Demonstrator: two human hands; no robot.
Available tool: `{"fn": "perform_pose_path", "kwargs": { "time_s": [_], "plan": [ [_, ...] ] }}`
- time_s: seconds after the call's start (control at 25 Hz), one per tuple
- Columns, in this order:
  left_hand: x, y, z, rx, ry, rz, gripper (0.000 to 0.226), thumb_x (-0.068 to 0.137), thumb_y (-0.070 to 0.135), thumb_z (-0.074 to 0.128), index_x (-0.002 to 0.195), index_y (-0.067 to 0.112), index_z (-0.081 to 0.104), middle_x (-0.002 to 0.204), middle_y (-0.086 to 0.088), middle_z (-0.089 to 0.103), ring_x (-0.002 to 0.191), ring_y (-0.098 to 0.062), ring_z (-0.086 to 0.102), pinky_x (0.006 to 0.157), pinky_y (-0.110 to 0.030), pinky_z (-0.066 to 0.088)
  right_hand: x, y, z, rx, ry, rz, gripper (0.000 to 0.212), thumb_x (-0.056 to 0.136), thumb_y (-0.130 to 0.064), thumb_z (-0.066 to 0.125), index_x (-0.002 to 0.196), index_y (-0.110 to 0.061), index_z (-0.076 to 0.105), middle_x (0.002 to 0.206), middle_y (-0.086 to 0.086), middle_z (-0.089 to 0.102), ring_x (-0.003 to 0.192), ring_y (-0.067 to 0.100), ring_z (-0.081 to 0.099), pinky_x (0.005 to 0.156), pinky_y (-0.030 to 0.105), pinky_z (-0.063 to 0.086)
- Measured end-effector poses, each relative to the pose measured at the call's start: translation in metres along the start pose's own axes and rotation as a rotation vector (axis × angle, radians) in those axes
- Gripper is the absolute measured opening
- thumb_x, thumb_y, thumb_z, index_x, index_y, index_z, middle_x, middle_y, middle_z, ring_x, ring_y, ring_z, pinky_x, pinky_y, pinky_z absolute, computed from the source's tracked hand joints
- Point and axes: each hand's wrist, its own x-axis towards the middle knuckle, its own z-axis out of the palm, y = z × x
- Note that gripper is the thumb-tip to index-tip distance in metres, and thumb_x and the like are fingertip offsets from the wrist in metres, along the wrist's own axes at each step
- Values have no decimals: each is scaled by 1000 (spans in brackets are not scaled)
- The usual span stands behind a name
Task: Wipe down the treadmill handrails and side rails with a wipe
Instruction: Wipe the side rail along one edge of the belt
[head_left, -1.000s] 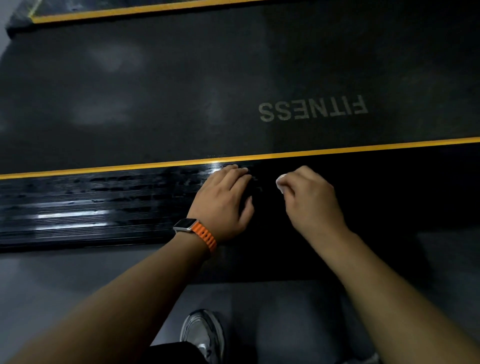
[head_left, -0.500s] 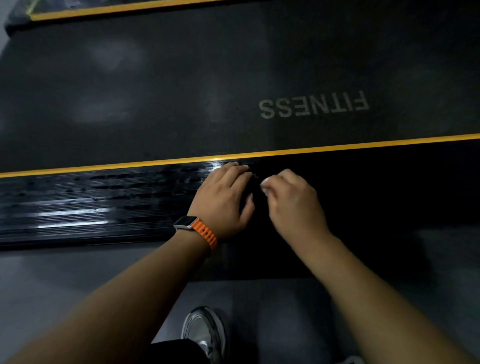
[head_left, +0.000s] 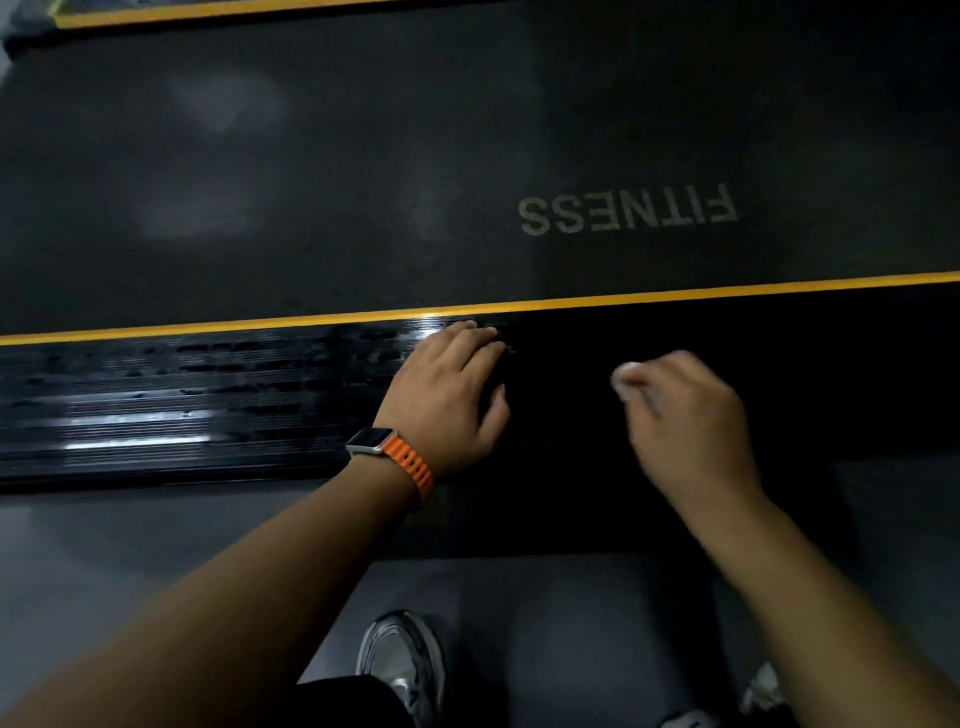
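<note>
Left hand (head_left: 449, 395) rests flat on side rail (head_left: 182, 395); right hand (head_left: 685, 415) pinches wipe (head_left: 623, 376).

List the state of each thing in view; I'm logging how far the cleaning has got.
left hand, palm down, resting on the side rail.
right hand, curled round the wipe, blurred.
side rail, wet streaks and glare left of the left hand, dark to its right.
wipe, white, bunched at the right hand's fingertips.
watch, worn on the left wrist.
belt, dull pale patches.

Glossy ribbed side rail (head_left: 156, 405) beside matt, rough belt (head_left: 363, 156).
</note>
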Motion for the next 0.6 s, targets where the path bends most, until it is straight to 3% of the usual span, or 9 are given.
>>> {"fn": "perform_pose_path", "kwargs": {
  "time_s": [0.12,0.36,0.52,0.6],
  "plan": [
    [0,0,1,-7,6,2,52,95,40,47,133,9,63,136,-9,61,132,-28,51,111,-47,45,-16,18,-22,-58,71,162,14,86,-3,67,96,-10,75,97,9,66,85,29,66,76,27,46],
    [1,0,3,0,23,14,51,93,39,50,131,7,64,133,-11,62,131,-30,53,110,-46,45,-12,-54,40,-25,-127,-111,13,90,-11,65,98,-15,73,96,4,64,87,24,61,75,40,54],
    [1,-1,1,-9,17,9,51,95,40,48,133,9,62,135,-10,61,132,-29,51,111,-47,45,-11,-6,7,-35,16,53,12,88,-6,66,96,-12,73,96,8,63,85,30,63,75,44,55],
    [1,-2,2,-10,18,12,52,95,40,48,134,8,62,135,-10,61,132,-30,51,111,-47,45,-11,-19,16,-54,19,25,12,88,-6,66,96,-12,73,96,8,63,85,30,63,76,44,55]
  ]
}}
